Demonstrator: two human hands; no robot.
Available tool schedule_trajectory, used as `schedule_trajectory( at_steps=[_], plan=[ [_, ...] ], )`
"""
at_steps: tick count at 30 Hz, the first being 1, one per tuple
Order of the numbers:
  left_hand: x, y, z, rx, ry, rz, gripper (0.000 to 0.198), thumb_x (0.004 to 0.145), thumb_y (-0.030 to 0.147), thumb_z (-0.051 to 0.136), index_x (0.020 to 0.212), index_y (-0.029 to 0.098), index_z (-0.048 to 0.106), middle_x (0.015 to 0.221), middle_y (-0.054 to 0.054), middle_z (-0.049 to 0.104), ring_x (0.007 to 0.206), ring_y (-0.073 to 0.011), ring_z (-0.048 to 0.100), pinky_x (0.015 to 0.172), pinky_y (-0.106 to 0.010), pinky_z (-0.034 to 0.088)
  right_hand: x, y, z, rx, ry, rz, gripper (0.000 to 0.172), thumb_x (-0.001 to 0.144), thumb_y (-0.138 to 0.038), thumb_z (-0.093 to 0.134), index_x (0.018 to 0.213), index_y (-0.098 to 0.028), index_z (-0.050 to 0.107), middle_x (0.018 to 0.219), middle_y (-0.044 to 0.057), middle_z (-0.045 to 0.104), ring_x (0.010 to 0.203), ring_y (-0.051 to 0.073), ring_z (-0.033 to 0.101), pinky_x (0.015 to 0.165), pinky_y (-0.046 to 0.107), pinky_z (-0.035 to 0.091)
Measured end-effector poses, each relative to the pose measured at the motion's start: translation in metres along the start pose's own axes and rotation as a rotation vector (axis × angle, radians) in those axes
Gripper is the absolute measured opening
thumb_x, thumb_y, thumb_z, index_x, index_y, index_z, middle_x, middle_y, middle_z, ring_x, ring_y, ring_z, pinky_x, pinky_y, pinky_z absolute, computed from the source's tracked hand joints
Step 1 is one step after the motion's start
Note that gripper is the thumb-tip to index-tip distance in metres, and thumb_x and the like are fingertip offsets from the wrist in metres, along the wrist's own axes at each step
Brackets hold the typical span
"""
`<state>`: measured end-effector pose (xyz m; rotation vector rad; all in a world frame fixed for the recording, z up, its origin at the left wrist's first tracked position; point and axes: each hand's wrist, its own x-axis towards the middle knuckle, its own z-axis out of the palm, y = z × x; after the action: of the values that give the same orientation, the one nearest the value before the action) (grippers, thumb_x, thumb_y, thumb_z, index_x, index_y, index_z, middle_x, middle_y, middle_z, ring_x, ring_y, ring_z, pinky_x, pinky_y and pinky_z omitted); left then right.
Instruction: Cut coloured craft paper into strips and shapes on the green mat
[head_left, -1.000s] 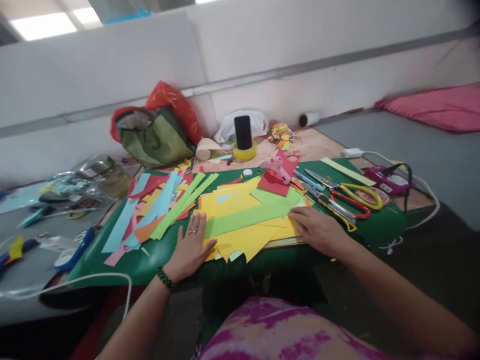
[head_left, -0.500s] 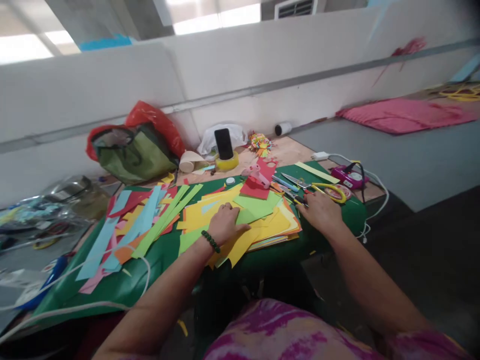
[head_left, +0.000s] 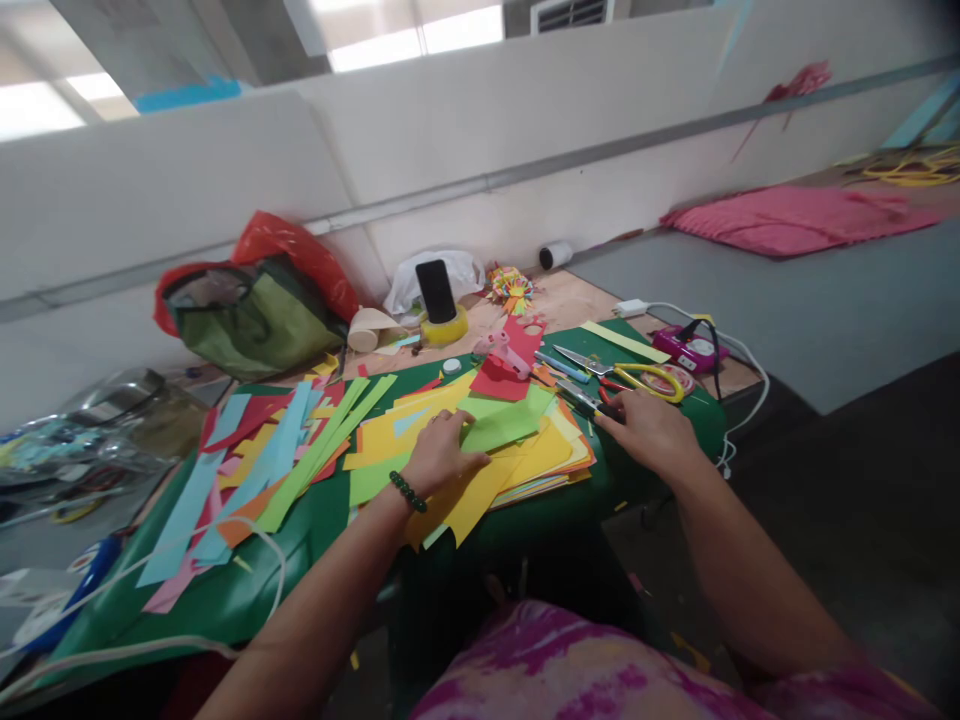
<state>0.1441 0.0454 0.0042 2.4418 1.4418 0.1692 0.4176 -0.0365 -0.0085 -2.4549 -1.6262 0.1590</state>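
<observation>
My left hand, with a green bead bracelet at the wrist, rests on the pile of coloured paper, thumb apart from the fingers. Green and yellow sheets lie under it. My right hand has its fingers closed on the dark handles of a pair of scissors, whose blades point left, towards the paper. Just behind lies another pair of scissors with yellow handles. Next to these is a blue pen-like tool. A pink glue gun rests on red paper.
Cut paper strips spread over the green table cover at left. A phone stands in a yellow tape roll behind. A purple power adapter with a white cable sits at right. A green bag stands back left.
The view has shifted slightly. My right fingers have closed further on the scissors' handles, and a red part of them now shows. My left hand stays on the paper.
</observation>
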Motion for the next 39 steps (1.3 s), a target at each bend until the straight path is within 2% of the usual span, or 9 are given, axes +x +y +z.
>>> schedule_trajectory(
  at_steps=[3, 6, 10, 17, 19, 23, 27, 30, 39],
  plan=[
    [-0.004, -0.001, 0.002, -0.048, 0.055, 0.048, 0.044, 0.070, 0.032, 0.076, 0.109, 0.019, 0.060, 0.104, -0.009, 0.060, 0.100, -0.0281, 0.059, 0.087, -0.040, 0.048, -0.004, 0.007, -0.004, 0.059, 0.024, 0.028, 0.029, 0.088, -0.043, 0.053, 0.101, -0.020, 0.064, 0.095, 0.011, 0.071, 0.085, 0.029, 0.068, 0.066, 0.035, 0.048],
    [-0.005, -0.004, 0.006, -0.089, 0.107, 0.039, 0.058, 0.066, 0.031, 0.079, 0.118, 0.018, 0.056, 0.105, -0.009, 0.058, 0.101, -0.0287, 0.058, 0.088, -0.041, 0.048, -0.013, 0.015, -0.008, 0.174, 0.122, 0.087, 0.035, 0.087, -0.049, 0.051, 0.106, -0.020, 0.058, 0.090, 0.011, 0.071, 0.077, 0.029, 0.068, 0.063, 0.036, 0.048],
    [-0.006, -0.005, 0.010, -0.121, 0.135, 0.081, 0.053, 0.065, 0.027, 0.079, 0.114, 0.019, 0.059, 0.101, -0.007, 0.057, 0.099, -0.0266, 0.057, 0.088, -0.039, 0.048, -0.028, 0.026, -0.010, 0.401, 0.255, -0.017, 0.035, 0.085, -0.052, 0.051, 0.104, -0.022, 0.055, 0.092, 0.009, 0.071, 0.079, 0.027, 0.068, 0.065, 0.035, 0.051],
    [-0.010, -0.003, 0.014, -0.127, 0.181, 0.113, 0.025, 0.071, 0.028, 0.073, 0.091, 0.019, 0.061, 0.091, -0.005, 0.060, 0.088, -0.0250, 0.057, 0.080, -0.039, 0.046, -0.051, 0.031, -0.008, 0.404, 0.115, -0.392, 0.030, 0.085, -0.038, 0.052, 0.108, -0.023, 0.062, 0.102, 0.008, 0.073, 0.090, 0.025, 0.069, 0.077, 0.035, 0.055],
    [-0.010, -0.005, 0.014, -0.177, 0.173, 0.136, 0.009, 0.079, 0.028, 0.063, 0.080, 0.020, 0.059, 0.083, -0.004, 0.060, 0.083, -0.0231, 0.057, 0.078, -0.038, 0.045, -0.056, 0.030, -0.009, 0.352, 0.136, -0.387, 0.037, 0.090, -0.042, 0.046, 0.119, -0.024, 0.061, 0.117, 0.008, 0.070, 0.102, 0.027, 0.067, 0.082, 0.038, 0.055],
    [-0.011, -0.009, 0.014, -0.284, 0.176, 0.177, 0.012, 0.086, 0.026, 0.051, 0.076, 0.021, 0.055, 0.081, -0.004, 0.061, 0.081, -0.0209, 0.057, 0.078, -0.035, 0.045, -0.062, 0.025, -0.008, 0.248, 0.088, -0.306, 0.047, 0.093, -0.042, 0.039, 0.135, -0.024, 0.050, 0.123, 0.010, 0.067, 0.104, 0.029, 0.067, 0.079, 0.039, 0.056],
    [-0.016, -0.009, 0.014, -0.339, 0.177, 0.238, 0.013, 0.087, 0.027, 0.050, 0.077, 0.021, 0.054, 0.087, -0.005, 0.061, 0.089, -0.0214, 0.057, 0.085, -0.036, 0.046, -0.068, 0.023, -0.006, 0.327, -0.016, -0.312, 0.036, 0.088, -0.034, 0.047, 0.120, -0.019, 0.054, 0.103, 0.010, 0.071, 0.085, 0.023, 0.071, 0.073, 0.033, 0.056],
    [-0.019, -0.008, 0.015, -0.365, 0.182, 0.245, 0.013, 0.088, 0.027, 0.049, 0.077, 0.021, 0.053, 0.093, -0.006, 0.061, 0.096, -0.0223, 0.057, 0.090, -0.038, 0.045, -0.073, 0.025, -0.006, 0.308, -0.019, -0.340, 0.023, 0.087, -0.031, 0.048, 0.106, -0.023, 0.058, 0.102, 0.007, 0.071, 0.084, 0.021, 0.070, 0.071, 0.031, 0.055],
    [-0.021, -0.004, 0.019, -0.267, 0.167, 0.191, 0.014, 0.089, 0.025, 0.049, 0.077, 0.021, 0.055, 0.101, -0.008, 0.062, 0.101, -0.0232, 0.056, 0.095, -0.042, 0.043, -0.080, 0.029, -0.007, 0.184, 0.003, -0.442, 0.029, 0.087, -0.029, 0.050, 0.112, -0.031, 0.065, 0.099, 0.002, 0.071, 0.080, 0.019, 0.070, 0.062, 0.028, 0.051]
  ],
)
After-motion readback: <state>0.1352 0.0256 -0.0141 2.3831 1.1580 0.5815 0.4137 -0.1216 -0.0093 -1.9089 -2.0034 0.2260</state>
